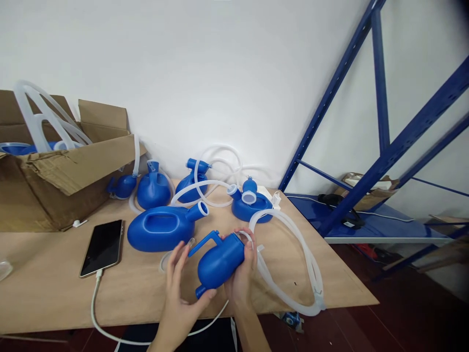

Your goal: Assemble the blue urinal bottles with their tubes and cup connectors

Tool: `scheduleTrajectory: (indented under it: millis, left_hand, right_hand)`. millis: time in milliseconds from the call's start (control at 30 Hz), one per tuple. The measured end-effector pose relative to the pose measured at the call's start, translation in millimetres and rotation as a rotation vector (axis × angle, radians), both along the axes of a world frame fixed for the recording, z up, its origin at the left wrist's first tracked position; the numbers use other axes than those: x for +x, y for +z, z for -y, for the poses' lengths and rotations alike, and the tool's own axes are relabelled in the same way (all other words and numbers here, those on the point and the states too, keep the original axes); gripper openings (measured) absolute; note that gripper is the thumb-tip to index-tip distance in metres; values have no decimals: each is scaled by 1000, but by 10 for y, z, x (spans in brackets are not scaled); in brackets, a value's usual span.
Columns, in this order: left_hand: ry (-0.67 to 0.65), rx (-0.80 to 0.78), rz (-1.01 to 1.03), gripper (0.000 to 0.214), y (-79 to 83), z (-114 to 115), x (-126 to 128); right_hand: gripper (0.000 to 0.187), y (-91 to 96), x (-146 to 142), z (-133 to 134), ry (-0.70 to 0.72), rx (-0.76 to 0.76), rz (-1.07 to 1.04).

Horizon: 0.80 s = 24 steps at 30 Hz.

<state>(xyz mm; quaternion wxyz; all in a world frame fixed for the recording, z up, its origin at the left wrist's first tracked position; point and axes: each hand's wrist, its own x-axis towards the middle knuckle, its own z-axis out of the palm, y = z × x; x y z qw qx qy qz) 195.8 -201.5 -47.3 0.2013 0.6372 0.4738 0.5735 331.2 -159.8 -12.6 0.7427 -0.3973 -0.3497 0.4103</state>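
Holding the small blue handled vessel (220,264) tilted above the near edge of the table (344,288), my right hand (241,281) wraps its wide end, thumb on the near side. My left hand (181,296) is spread wide, its thumb by the vessel's narrow nozzle (200,292) and its fingers near the free end of the handle (202,242); I cannot tell how firmly it touches. Just behind the left fingers I have a large blue bottle (161,240) lying with its pale-rimmed mouth toward the right. A bound coil of translucent tubing (311,266) lies right of my right hand and reaches past the table's edge. Behind the vessel sits another blue bottle (242,211), a small blue cup (250,187) at its top. Left of the large bottle, I see a dark-screened phone (102,247) with a white cable (94,303) plugged in. Farther back, two more blue bottles (154,191) stand among loops of tubing near the white wall (220,88). An opened carton (44,200) full of tubes and blue parts fills the far left, and a blue metal rack (383,225) rises on the right.
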Motion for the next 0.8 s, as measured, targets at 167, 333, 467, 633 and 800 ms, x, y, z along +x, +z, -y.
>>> scheduleTrajectory:
  millis: [167,333,467,633,800]
  left_hand:
    - [-85,-183,420,90,178,27,-38]
    - [-29,-143,224,80,338,30,-177]
    - [11,-48,-28,78,402,72,-227]
    - [-26,53,-213,77,437,-5,-327]
    - [-52,57,-270,74,418,-180,-282]
  right_hand:
    - [44,75,34,182,181,136,339]
    - [62,177,183,311,299,280,586]
    - [57,209,149,397,267,228,646]
    - [54,151,81,433,243,173,592]
    - [53,24,140,310,343,65,557]
